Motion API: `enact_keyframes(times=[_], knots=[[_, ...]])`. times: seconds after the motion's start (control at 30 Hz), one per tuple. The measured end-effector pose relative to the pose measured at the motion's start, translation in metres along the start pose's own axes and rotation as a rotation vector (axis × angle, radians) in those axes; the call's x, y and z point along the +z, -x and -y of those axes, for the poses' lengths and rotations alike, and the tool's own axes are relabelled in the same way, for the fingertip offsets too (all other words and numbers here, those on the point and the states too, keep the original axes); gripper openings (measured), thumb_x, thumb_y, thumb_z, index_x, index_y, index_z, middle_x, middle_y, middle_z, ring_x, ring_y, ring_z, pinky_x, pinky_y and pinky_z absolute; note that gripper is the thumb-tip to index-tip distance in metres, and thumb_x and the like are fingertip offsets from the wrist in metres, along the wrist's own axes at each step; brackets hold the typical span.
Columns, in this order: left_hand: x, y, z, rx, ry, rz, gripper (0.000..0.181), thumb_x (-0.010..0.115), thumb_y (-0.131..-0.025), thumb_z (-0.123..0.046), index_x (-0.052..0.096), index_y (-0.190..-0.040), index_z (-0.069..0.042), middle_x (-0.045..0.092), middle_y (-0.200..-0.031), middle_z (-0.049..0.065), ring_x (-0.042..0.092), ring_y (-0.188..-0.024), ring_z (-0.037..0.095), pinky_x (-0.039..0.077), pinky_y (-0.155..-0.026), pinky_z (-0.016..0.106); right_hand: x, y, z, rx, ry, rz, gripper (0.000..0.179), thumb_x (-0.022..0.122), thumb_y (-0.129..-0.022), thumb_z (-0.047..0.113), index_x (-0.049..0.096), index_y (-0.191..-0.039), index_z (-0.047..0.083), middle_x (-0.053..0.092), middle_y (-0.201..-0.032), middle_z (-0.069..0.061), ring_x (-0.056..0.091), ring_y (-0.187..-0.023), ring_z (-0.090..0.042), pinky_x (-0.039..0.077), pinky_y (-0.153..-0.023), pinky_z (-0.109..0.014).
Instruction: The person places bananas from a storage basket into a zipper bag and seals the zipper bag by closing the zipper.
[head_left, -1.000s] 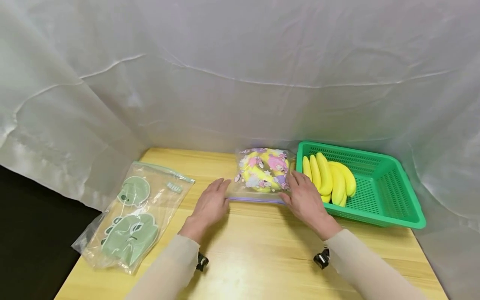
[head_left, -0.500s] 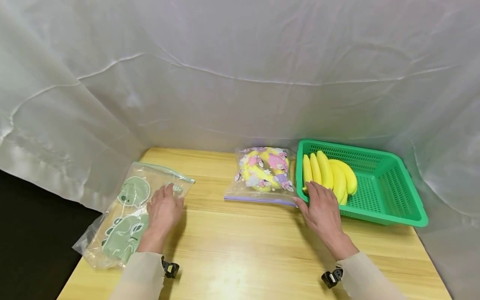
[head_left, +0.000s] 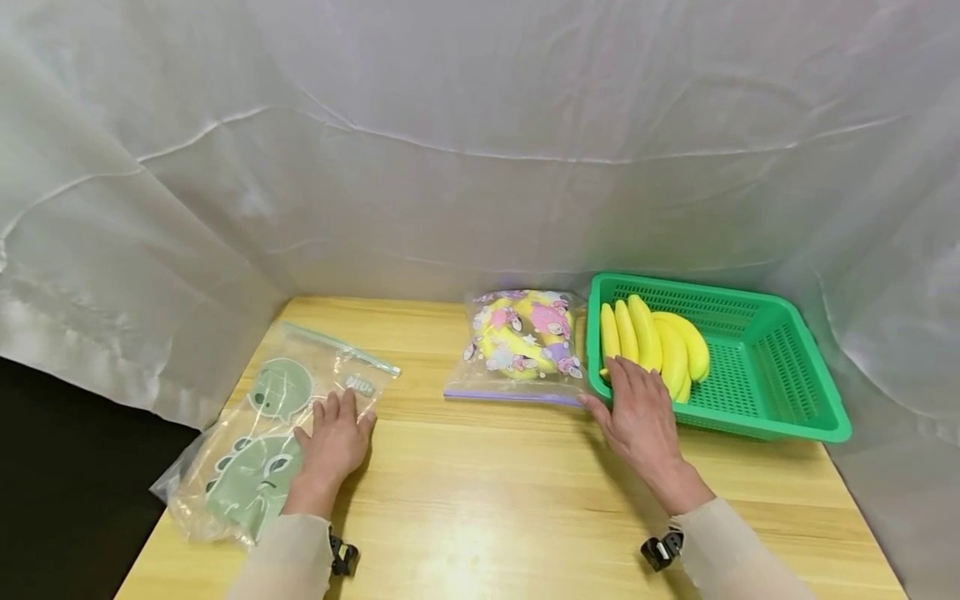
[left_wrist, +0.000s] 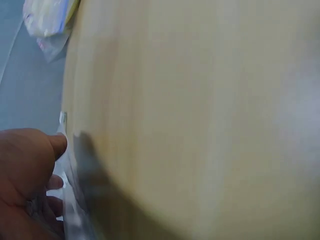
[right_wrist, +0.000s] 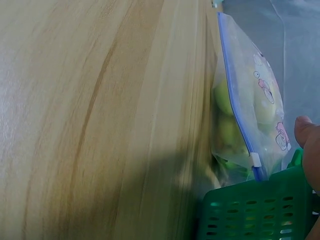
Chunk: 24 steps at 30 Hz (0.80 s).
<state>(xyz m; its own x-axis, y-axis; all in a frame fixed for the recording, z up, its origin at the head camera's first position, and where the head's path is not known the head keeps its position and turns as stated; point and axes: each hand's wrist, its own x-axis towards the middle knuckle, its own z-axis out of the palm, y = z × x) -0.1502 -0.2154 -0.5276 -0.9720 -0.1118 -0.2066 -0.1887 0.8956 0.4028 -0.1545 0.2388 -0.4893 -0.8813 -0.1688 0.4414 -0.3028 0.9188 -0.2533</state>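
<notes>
My left hand (head_left: 335, 443) lies on a clear zip bag (head_left: 279, 392) with green cartoon prints, fingers spread over its right side. In the left wrist view, the thumb and fingertips (left_wrist: 58, 146) are right at the bag's edge. My right hand (head_left: 643, 421) is at the front left corner of a green plastic basket (head_left: 757, 428), its fingers reaching over the rim toward several yellow bananas (head_left: 672, 354). Between the hands, a zip bag with pink and purple prints (head_left: 525, 342) lies flat with yellow bananas inside; its purple zip strip (right_wrist: 235, 95) faces me.
The wooden table (head_left: 480, 500) carries both bags and the basket. A grey curtain (head_left: 465, 150) hangs behind and along the sides. A dark area (head_left: 60, 475) lies past the table's left edge.
My left hand has left the filled bag and moved left onto the green-print bag, which has shifted slightly right. My right hand has moved right from the filled bag to the basket's rim.
</notes>
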Motion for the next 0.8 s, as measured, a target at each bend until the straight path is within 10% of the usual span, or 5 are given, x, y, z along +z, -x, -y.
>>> enact_keyframes(times=[0.4,0.8], knots=[[0.01,0.029,-0.004,0.213,0.053,-0.021,0.054,0.045,-0.113,-0.03,0.039,-0.162,-0.007,0.042,-0.166,0.016,0.025,-0.159,0.044,0.005,-0.122,0.075,-0.003,-0.005,0.003,0.022,-0.031,0.015,0.068,0.073,-0.099,0.035,0.05,-0.147,-0.008,0.054,-0.145,-0.033,0.05,-0.137,-0.051,0.03,-0.117,-0.07],[-0.006,0.052,-0.015,0.306,0.131,0.074,0.031,0.059,-0.107,-0.023,0.071,-0.135,-0.014,0.072,-0.135,0.01,0.064,-0.132,0.037,0.044,-0.114,0.057,-0.005,-0.005,0.008,0.066,-0.065,0.016,0.065,0.072,-0.1,0.033,0.05,-0.145,-0.009,0.053,-0.145,-0.034,0.049,-0.137,-0.053,0.029,-0.117,-0.071]])
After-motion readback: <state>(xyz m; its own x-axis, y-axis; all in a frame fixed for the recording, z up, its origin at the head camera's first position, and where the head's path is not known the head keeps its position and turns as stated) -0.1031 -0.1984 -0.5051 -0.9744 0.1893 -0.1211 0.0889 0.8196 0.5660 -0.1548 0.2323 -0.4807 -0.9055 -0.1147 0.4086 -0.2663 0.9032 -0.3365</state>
